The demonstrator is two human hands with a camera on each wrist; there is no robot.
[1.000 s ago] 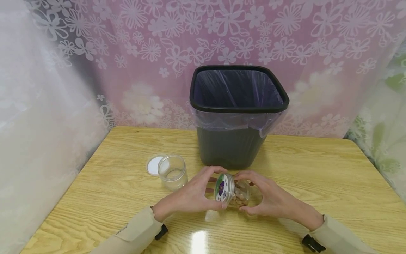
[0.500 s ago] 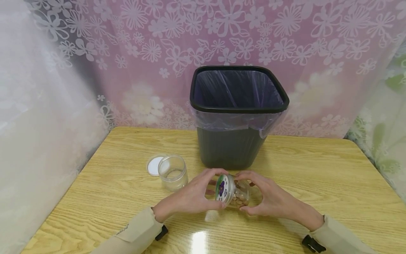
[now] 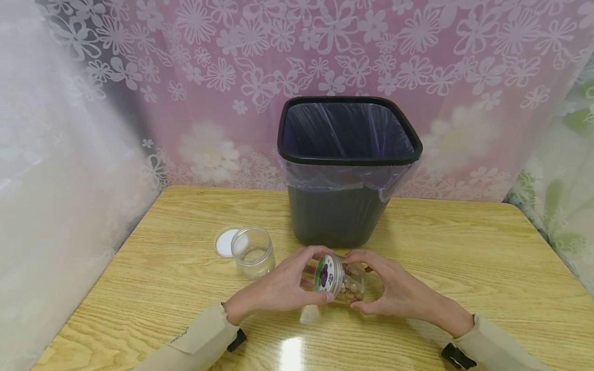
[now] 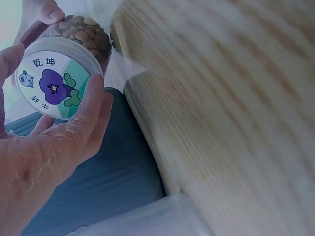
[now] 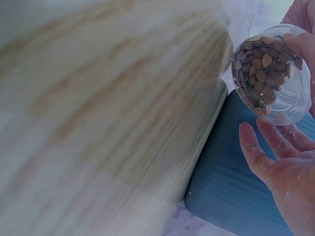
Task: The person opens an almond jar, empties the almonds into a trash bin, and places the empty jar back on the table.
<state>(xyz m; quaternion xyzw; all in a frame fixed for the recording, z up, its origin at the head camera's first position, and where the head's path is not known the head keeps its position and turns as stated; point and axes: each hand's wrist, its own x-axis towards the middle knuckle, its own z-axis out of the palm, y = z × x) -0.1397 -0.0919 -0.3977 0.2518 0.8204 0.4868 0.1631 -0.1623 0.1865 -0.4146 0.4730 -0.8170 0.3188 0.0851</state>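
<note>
A clear jar (image 3: 353,284) partly filled with brown almonds (image 5: 261,73) lies tilted on its side between my two hands, its lid facing left. My left hand (image 3: 293,282) grips the screw lid (image 3: 325,275), which carries a white and green label with a purple cartoon flower (image 4: 53,87). At the other end, my right hand (image 3: 398,286) holds the jar's body near its base, thumb below and fingers above. Left of my left hand stands a second clear jar (image 3: 254,257), open at the top. Behind that jar a round lid with a white inside (image 3: 225,242) lies flat.
A dark bin (image 3: 336,216) with a purple liner bag stands on the wooden table (image 3: 464,257), just beyond my hands. Pink floral curtain (image 3: 209,93) hangs behind the table's far edge, with pale sheets at both sides.
The lid's label has turned slightly within my left hand. Both hands stay in almost the same place, and the bin, open jar and loose lid have not moved.
</note>
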